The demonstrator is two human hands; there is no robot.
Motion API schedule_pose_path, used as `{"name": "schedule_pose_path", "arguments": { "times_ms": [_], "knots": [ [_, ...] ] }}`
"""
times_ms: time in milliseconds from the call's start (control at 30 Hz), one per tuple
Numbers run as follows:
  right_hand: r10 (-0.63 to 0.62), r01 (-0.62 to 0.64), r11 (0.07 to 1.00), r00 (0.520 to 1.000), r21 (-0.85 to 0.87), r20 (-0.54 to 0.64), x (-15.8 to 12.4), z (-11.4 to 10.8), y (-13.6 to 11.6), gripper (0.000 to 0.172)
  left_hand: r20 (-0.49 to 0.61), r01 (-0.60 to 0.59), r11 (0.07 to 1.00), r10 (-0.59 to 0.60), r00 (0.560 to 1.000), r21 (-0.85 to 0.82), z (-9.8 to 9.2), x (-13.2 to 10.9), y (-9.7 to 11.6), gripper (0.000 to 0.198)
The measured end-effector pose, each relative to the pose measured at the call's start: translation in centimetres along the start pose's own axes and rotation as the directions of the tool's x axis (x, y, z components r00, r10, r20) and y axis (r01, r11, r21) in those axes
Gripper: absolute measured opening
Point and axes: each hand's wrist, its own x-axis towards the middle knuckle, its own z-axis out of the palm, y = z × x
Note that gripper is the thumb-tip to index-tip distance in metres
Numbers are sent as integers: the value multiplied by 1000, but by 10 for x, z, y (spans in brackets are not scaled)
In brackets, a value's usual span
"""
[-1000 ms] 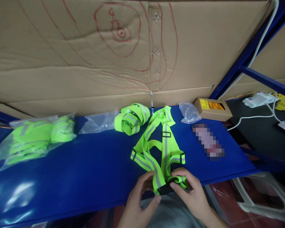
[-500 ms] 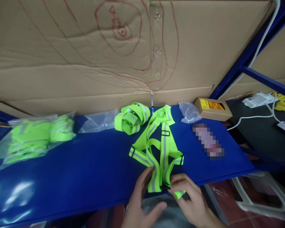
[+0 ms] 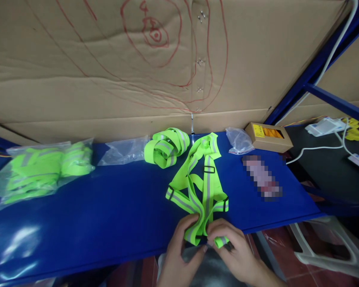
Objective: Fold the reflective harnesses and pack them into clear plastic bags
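Observation:
A neon-green reflective vest [image 3: 208,187] made of straps with grey stripes and black buckles lies on the blue table, its lower ends at the front edge. My right hand [image 3: 231,243] pinches a lower strap end, which curls out between the fingers. On the other side, my left hand [image 3: 182,243] curves around the left lower strap; its fingertips are partly hidden behind the strap and the thumb points toward my right fingers. Behind the vest, to its left, sits a coiled green reflective strap bundle [image 3: 167,147].
Clear bags of green straps [image 3: 36,171] lie at the left on the blue table [image 3: 116,215]. Empty plastic bags [image 3: 124,151] lie along the back. At the right are a cardboard box [image 3: 269,136], a blurred-out item [image 3: 262,176] and a white stool [image 3: 328,247] below.
My left hand has moved in against the strap, its thumb now nearer my right fingers. The vest's lower straps have bent and drawn closer together. My right hand has shifted slightly left.

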Motion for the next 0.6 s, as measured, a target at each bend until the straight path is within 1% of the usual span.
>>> {"name": "schedule_pose_path", "arguments": {
  "times_ms": [100,200,267,333,467,533,567,600],
  "knots": [
    [17,-18,996,1000,88,9,3,4,3,23,68,-27,997,22,997,73,1,3,5,36],
    [53,-57,994,997,90,48,3,2,6,24,71,19,997,-25,997,78,-1,6,11,33],
    [95,-98,995,990,26,103,2,-2,6,31,88,67,995,-74,993,76,-3,8,14,34],
    [115,-107,992,982,-66,150,1,-6,5,38,101,112,991,-119,988,72,-6,9,16,32],
    [86,-44,978,976,-206,202,1,-12,-1,46,96,167,983,-174,980,77,-9,7,14,28],
    [91,-39,973,971,-228,223,2,-14,-3,49,94,139,986,-148,984,93,-9,7,13,26],
    [97,-42,971,968,-235,230,1,-15,-4,49,93,101,989,-111,989,109,-9,6,12,25],
    [103,-44,969,967,-244,233,1,-16,-4,49,85,38,990,-49,995,135,-9,7,12,26]
  ]
}}
